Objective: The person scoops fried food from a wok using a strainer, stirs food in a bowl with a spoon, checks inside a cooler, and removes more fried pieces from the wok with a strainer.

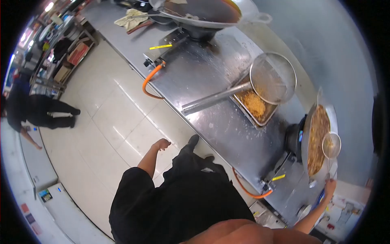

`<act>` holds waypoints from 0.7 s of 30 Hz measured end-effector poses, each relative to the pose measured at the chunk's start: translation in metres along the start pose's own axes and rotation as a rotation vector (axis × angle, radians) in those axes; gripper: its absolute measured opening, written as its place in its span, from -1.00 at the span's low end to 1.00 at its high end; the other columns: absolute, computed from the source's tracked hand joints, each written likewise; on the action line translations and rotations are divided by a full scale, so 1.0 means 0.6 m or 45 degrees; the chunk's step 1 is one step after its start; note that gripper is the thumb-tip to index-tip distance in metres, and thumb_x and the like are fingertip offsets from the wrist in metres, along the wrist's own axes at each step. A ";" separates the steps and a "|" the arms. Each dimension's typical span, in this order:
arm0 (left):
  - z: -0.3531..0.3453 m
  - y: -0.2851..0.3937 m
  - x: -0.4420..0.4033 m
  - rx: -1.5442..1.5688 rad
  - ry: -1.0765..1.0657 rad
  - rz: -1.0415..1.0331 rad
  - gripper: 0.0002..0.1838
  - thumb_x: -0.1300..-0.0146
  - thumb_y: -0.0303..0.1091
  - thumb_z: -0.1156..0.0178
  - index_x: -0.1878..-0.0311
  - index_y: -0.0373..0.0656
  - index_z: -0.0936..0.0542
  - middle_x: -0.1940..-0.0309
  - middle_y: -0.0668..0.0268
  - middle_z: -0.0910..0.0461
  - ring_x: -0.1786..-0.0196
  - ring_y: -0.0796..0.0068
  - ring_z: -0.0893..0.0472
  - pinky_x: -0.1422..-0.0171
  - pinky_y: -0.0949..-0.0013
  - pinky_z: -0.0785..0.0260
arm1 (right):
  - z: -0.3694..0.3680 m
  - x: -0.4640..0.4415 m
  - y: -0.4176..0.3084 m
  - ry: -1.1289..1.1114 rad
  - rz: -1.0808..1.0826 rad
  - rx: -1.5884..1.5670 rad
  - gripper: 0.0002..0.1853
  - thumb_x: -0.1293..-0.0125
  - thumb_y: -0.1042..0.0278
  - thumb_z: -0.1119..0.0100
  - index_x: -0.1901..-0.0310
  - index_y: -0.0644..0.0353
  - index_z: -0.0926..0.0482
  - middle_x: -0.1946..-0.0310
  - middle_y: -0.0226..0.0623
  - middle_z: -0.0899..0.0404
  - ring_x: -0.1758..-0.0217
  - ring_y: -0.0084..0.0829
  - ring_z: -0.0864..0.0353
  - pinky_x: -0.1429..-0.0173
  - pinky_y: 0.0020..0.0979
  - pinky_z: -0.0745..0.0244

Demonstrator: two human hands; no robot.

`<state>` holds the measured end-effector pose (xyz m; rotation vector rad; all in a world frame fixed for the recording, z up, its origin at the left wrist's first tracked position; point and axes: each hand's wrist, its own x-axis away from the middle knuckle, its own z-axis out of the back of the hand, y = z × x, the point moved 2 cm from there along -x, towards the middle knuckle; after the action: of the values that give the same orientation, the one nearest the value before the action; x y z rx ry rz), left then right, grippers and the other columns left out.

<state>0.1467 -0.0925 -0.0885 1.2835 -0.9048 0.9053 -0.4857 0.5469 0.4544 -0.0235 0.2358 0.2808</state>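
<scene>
At the lower right, my right hand (pixel 330 186) is closed on the handle of a small round strainer (pixel 331 145). The strainer's mesh is over the right edge of a wok (pixel 317 140) filled with brown food pieces. This wok sits on a black burner (pixel 294 136). My left hand (pixel 162 144) hangs over the floor beside the steel table, away from any object; its fingers are curled, and whether they are pressed together is too small to tell.
A large strainer (pixel 273 78) rests over a metal tray (pixel 266 119) with orange crumbs on the steel table (pixel 227 134). Farther up stands another wok (pixel 203 12) of dark liquid. Orange hoses (pixel 150 81) hang at the table's edge. Another person (pixel 36 107) stands at the left.
</scene>
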 end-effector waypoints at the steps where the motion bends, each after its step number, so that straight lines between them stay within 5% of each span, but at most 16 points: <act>1: -0.001 -0.004 0.016 0.045 0.038 0.037 -0.56 -0.31 -0.07 0.10 -0.15 -0.11 -0.39 0.00 0.17 -0.53 0.11 0.22 -0.62 0.16 0.06 -0.49 | 0.027 0.010 -0.038 -0.230 -0.051 0.177 -0.66 -0.14 0.20 -0.02 0.41 0.38 -0.57 0.54 -0.03 -0.55 0.43 -0.14 -0.54 0.27 -0.20 -0.38; 4: -0.005 0.031 0.052 0.172 0.118 0.041 -0.51 -0.28 -0.02 0.07 -0.17 -0.13 -0.37 0.02 0.21 -0.55 0.13 0.26 -0.61 0.18 0.10 -0.47 | 0.021 0.015 -0.017 -0.111 0.046 0.491 -0.68 -0.17 0.25 0.04 0.36 0.41 -0.55 0.36 0.21 -0.52 0.21 0.13 -0.51 0.11 -0.03 -0.36; 9: -0.079 -0.066 0.027 0.398 0.093 -0.007 -0.52 -0.29 -0.01 0.08 -0.19 -0.04 -0.36 0.04 0.26 -0.55 0.15 0.36 -0.59 0.20 0.19 -0.43 | 0.033 0.040 -0.041 -0.077 -0.037 0.112 -0.62 -0.04 0.16 -0.02 0.50 0.43 -0.54 0.57 0.20 -0.47 0.45 0.05 -0.54 0.33 -0.06 -0.34; 12: -0.137 -0.118 0.056 0.591 0.071 -0.117 -0.55 -0.27 0.01 0.02 -0.10 -0.05 -0.43 0.13 0.25 -0.58 0.22 0.35 -0.60 0.22 0.17 -0.39 | 0.051 0.066 -0.076 -0.002 -0.052 0.040 -0.69 -0.02 0.22 0.00 0.44 0.32 -0.60 0.51 0.13 -0.53 0.35 0.03 -0.57 0.20 -0.10 -0.41; 16: -0.226 -0.130 0.145 0.366 0.121 0.165 -0.56 -0.26 -0.06 0.04 -0.13 -0.07 -0.42 0.06 0.20 -0.56 0.17 0.27 -0.59 0.11 0.10 -0.37 | 0.066 0.094 -0.097 -0.060 -0.185 0.046 -0.72 -0.04 0.29 0.04 0.35 0.28 -0.60 0.39 0.11 -0.57 0.22 0.05 -0.57 0.10 -0.09 -0.43; 21: -0.279 -0.194 0.214 0.466 0.222 0.184 -0.54 -0.27 -0.11 0.07 -0.17 -0.13 -0.38 0.04 0.16 -0.55 0.15 0.25 -0.58 0.06 0.08 -0.35 | 0.078 0.132 -0.151 0.007 -0.296 0.117 -0.74 -0.08 0.34 0.07 0.30 0.22 -0.60 0.31 0.06 -0.59 0.15 -0.04 -0.59 0.05 -0.13 -0.45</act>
<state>0.3109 0.0720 -0.0259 1.4331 -0.7210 1.3216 -0.3759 0.4841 0.4808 0.0391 0.2488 0.0385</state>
